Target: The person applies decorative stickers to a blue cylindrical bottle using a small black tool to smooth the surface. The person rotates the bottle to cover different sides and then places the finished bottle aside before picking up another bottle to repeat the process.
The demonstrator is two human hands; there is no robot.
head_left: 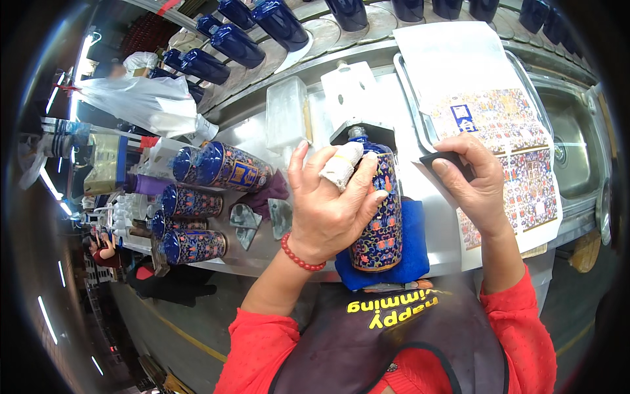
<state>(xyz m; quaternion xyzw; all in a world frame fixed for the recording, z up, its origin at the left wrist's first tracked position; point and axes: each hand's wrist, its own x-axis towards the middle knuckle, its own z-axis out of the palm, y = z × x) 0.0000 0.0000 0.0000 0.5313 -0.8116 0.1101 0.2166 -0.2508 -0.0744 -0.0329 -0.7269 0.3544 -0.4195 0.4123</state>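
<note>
A dark blue bottle (386,230) with a colourful floral wrap lies in front of me on a folded blue cloth (415,230), its neck pointing away. My left hand (331,207) lies over the bottle's left side, fingers spread, with thumb and forefinger touching it. White wrapping (342,165) covers one finger of that hand. To the right of the bottle, my right hand (478,180) pinches a flat black pad (453,164) between thumb and fingers, apart from the bottle. Printed floral sheets (518,171) lie beyond and beside this hand.
Several wrapped bottles (197,200) lie at the left, near a purple cloth (272,190) and greyish flat pieces (245,220). A clear block (287,115) and a white box (348,88) stand behind. Plain blue bottles (279,26) line the far conveyor. A steel sink (571,154) is at right.
</note>
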